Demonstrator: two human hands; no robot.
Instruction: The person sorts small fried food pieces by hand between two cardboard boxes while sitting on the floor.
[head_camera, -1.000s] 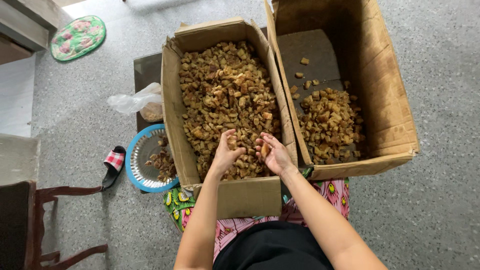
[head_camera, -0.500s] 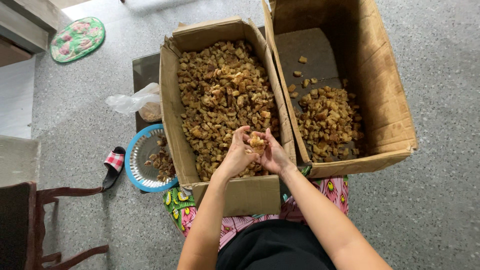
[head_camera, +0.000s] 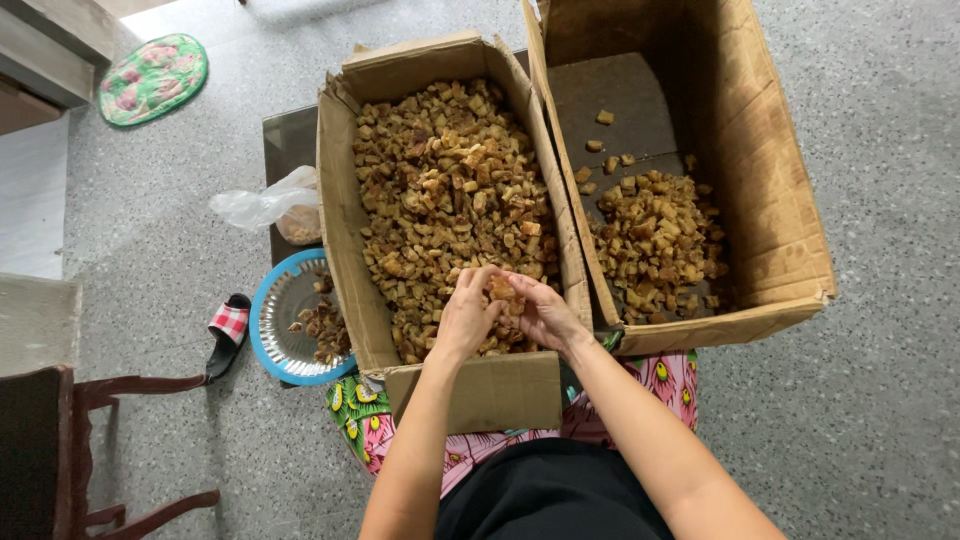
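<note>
Both boxes, left box (head_camera: 440, 390) and right box (head_camera: 770, 200), are matt brown corrugated cardboard, edges creased. Chunks (head_camera: 450, 200) look dry, rough, crumbly. Floor (head_camera: 880, 400) is speckled grey stone, slight sheen. Plate (head_camera: 275, 320) is glossy with blue rim; bag (head_camera: 265, 205) is thin clear plastic.

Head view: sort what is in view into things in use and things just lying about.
In use: left hand, right hand, brown piece, full box, second box.
Lying about: blue plate, plastic bag, slipper, round mat, chair.
</note>
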